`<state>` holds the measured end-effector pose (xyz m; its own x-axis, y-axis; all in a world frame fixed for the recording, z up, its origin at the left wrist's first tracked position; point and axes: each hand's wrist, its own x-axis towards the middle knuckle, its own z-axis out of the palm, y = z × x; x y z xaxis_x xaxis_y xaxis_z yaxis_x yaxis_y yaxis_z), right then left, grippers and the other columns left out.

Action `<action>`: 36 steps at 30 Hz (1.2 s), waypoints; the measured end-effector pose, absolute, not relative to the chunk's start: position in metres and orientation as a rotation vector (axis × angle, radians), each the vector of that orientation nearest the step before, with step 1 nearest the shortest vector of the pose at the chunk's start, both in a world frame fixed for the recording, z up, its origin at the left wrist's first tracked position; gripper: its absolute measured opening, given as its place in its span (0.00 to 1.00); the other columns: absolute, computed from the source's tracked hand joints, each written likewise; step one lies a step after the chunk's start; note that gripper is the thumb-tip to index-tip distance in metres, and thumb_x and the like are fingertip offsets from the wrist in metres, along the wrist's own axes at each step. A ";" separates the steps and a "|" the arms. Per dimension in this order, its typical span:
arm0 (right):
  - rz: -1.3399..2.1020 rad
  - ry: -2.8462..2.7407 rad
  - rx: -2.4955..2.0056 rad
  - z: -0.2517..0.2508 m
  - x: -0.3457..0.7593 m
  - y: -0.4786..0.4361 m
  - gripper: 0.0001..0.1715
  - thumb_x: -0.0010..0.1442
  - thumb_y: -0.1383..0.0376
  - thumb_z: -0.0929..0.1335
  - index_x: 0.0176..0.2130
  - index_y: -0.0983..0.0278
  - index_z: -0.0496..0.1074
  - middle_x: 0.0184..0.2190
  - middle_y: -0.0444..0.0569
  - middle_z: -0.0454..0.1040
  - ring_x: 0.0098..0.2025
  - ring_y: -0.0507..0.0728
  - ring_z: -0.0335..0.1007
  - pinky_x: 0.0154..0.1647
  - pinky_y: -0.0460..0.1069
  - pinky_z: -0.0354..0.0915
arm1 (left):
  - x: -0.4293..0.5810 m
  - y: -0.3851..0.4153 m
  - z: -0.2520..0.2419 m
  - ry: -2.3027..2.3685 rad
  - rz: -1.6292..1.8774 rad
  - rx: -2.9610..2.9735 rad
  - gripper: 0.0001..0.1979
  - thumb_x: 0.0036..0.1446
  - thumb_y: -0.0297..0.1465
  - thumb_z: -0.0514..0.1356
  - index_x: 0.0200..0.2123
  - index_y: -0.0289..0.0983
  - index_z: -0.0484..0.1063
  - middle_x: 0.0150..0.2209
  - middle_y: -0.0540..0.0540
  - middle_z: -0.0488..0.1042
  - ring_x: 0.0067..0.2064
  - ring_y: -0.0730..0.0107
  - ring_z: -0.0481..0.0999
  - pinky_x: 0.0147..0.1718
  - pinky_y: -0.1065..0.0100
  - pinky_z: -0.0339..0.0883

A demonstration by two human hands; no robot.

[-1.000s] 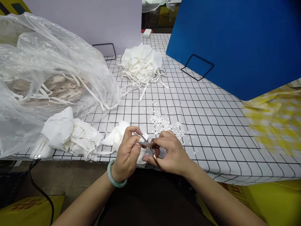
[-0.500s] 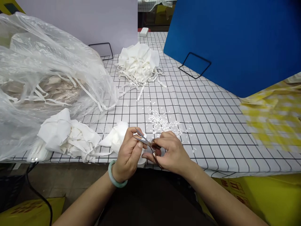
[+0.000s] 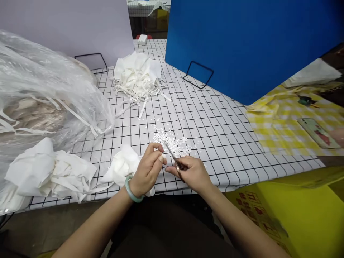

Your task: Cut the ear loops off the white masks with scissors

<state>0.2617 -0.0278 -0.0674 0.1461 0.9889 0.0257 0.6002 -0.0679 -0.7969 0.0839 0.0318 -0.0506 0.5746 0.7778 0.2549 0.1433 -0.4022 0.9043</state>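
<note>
My left hand [image 3: 148, 171], with a pale green bangle on the wrist, pinches a crumpled white fabric piece [image 3: 124, 165] at the near edge of the grid-patterned table [image 3: 225, 129]. Beside it, my right hand [image 3: 191, 173] grips small scissors [image 3: 172, 156] whose blades point up and left toward the left fingertips. Just beyond both hands lies a scatter of tiny white snippets [image 3: 172, 140].
A large clear plastic bag [image 3: 43, 96] of white strips fills the left. A heap of white fabric [image 3: 48, 173] lies at the near left, another pile [image 3: 136, 76] at the back. A blue board [image 3: 242, 43] stands right; a phone [image 3: 318, 132] lies on yellow checked cloth [image 3: 279, 122].
The view has swung right, showing the phone and yellow cloth. The scissors' blades have come together and tilted upward. Both hands stay at the table's near edge.
</note>
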 end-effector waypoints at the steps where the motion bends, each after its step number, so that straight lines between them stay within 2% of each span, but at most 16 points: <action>1: 0.825 -1.477 -1.751 -0.067 0.265 -0.028 0.31 0.52 0.38 0.73 0.23 0.60 0.67 0.21 0.43 0.66 0.23 0.53 0.60 0.24 0.48 0.59 | 0.083 0.029 -0.050 0.741 0.796 1.909 0.16 0.72 0.33 0.47 0.33 0.37 0.69 0.44 0.40 0.66 0.51 0.61 0.69 0.49 0.61 0.68; 4: 0.922 -1.403 -1.710 -0.068 0.274 -0.029 0.26 0.54 0.42 0.73 0.36 0.59 0.69 0.30 0.45 0.70 0.28 0.55 0.64 0.29 0.50 0.64 | 0.066 0.021 -0.044 0.720 0.601 2.080 0.12 0.67 0.37 0.57 0.34 0.37 0.70 0.50 0.37 0.70 0.52 0.56 0.72 0.52 0.56 0.69; 7: 0.906 -1.383 -1.702 -0.073 0.280 -0.027 0.25 0.55 0.44 0.73 0.41 0.58 0.68 0.31 0.46 0.69 0.32 0.57 0.67 0.33 0.51 0.66 | 0.025 0.022 -0.036 0.953 0.665 2.169 0.08 0.65 0.34 0.59 0.34 0.37 0.69 0.50 0.37 0.72 0.53 0.54 0.71 0.53 0.54 0.68; 10: 0.974 -1.374 -1.678 -0.076 0.269 -0.023 0.25 0.54 0.45 0.74 0.41 0.58 0.69 0.31 0.46 0.68 0.33 0.58 0.68 0.33 0.52 0.67 | -0.031 0.030 -0.029 1.400 0.756 2.201 0.05 0.60 0.24 0.55 0.33 0.38 0.68 0.41 0.41 0.71 0.48 0.56 0.71 0.48 0.55 0.68; 13: 1.018 -1.468 -1.655 -0.071 0.243 -0.020 0.23 0.54 0.46 0.74 0.40 0.58 0.69 0.34 0.47 0.70 0.35 0.58 0.67 0.36 0.52 0.67 | -0.073 0.028 -0.028 1.590 0.535 2.213 0.04 0.58 0.27 0.56 0.30 0.38 0.66 0.34 0.45 0.68 0.40 0.59 0.69 0.42 0.57 0.67; 16: 1.032 -1.589 -1.582 -0.063 0.212 -0.017 0.20 0.56 0.49 0.73 0.39 0.58 0.69 0.36 0.48 0.72 0.38 0.59 0.67 0.41 0.53 0.67 | -0.084 0.015 -0.037 1.615 0.376 2.214 0.05 0.59 0.33 0.59 0.34 0.37 0.66 0.37 0.44 0.69 0.40 0.58 0.69 0.40 0.58 0.67; 18: 1.052 -1.620 -1.551 -0.058 0.194 -0.011 0.20 0.56 0.49 0.73 0.39 0.58 0.69 0.37 0.48 0.73 0.39 0.59 0.68 0.41 0.54 0.67 | -0.081 0.009 -0.044 1.656 0.352 2.234 0.05 0.59 0.31 0.59 0.37 0.36 0.68 0.40 0.41 0.70 0.42 0.56 0.69 0.42 0.56 0.67; 20: 1.052 -1.644 -1.600 -0.057 0.178 -0.002 0.22 0.54 0.48 0.74 0.39 0.58 0.68 0.38 0.49 0.73 0.39 0.60 0.69 0.39 0.54 0.67 | -0.076 0.007 -0.047 1.596 0.373 2.239 0.02 0.60 0.28 0.56 0.35 0.36 0.68 0.39 0.42 0.70 0.42 0.56 0.69 0.43 0.56 0.67; 22: 1.023 -1.714 -1.666 -0.058 0.166 0.010 0.23 0.52 0.49 0.75 0.39 0.58 0.68 0.37 0.49 0.74 0.38 0.61 0.69 0.36 0.53 0.66 | -0.074 0.010 -0.044 1.476 0.489 2.171 0.05 0.63 0.27 0.53 0.33 0.37 0.67 0.36 0.44 0.69 0.40 0.60 0.69 0.41 0.60 0.67; 25: 0.987 -1.853 -1.669 -0.063 0.154 0.028 0.12 0.53 0.59 0.72 0.35 0.59 0.67 0.34 0.48 0.73 0.35 0.60 0.69 0.33 0.52 0.63 | -0.076 0.016 -0.035 1.471 0.616 1.978 0.07 0.66 0.29 0.50 0.36 0.38 0.66 0.35 0.46 0.70 0.37 0.64 0.70 0.38 0.63 0.67; 27: 1.009 -1.806 -1.633 -0.064 0.153 0.038 0.06 0.53 0.65 0.69 0.32 0.59 0.65 0.31 0.46 0.73 0.33 0.58 0.68 0.32 0.51 0.62 | -0.081 0.018 -0.034 1.516 0.488 1.964 0.05 0.63 0.32 0.54 0.35 0.38 0.66 0.34 0.46 0.70 0.37 0.62 0.70 0.37 0.62 0.67; 29: 1.031 -1.658 -1.597 -0.063 0.154 0.043 0.06 0.52 0.66 0.68 0.33 0.59 0.65 0.30 0.45 0.72 0.30 0.57 0.67 0.32 0.51 0.63 | -0.086 0.017 -0.036 1.522 0.330 2.023 0.04 0.58 0.32 0.58 0.32 0.37 0.67 0.34 0.45 0.70 0.38 0.59 0.70 0.40 0.59 0.66; 31: 1.006 -1.546 -1.567 -0.061 0.155 0.044 0.07 0.52 0.65 0.68 0.34 0.59 0.66 0.31 0.45 0.72 0.30 0.57 0.67 0.33 0.52 0.65 | -0.089 0.015 -0.039 1.516 0.285 2.057 0.04 0.56 0.29 0.58 0.29 0.37 0.67 0.34 0.44 0.70 0.39 0.58 0.70 0.41 0.58 0.66; 33: 0.948 -1.538 -1.496 -0.059 0.153 0.042 0.09 0.53 0.65 0.68 0.37 0.59 0.67 0.37 0.48 0.74 0.36 0.59 0.69 0.40 0.55 0.67 | -0.088 0.012 -0.036 1.531 0.382 1.988 0.06 0.59 0.30 0.56 0.29 0.37 0.67 0.33 0.45 0.70 0.38 0.61 0.70 0.39 0.60 0.66; 36: 0.974 -1.673 -1.230 -0.055 0.143 0.035 0.15 0.54 0.67 0.68 0.44 0.58 0.68 0.51 0.51 0.72 0.54 0.63 0.67 0.54 0.60 0.66 | -0.079 0.011 -0.022 1.387 0.595 1.629 0.09 0.63 0.37 0.56 0.34 0.37 0.67 0.31 0.48 0.70 0.32 0.68 0.69 0.31 0.67 0.64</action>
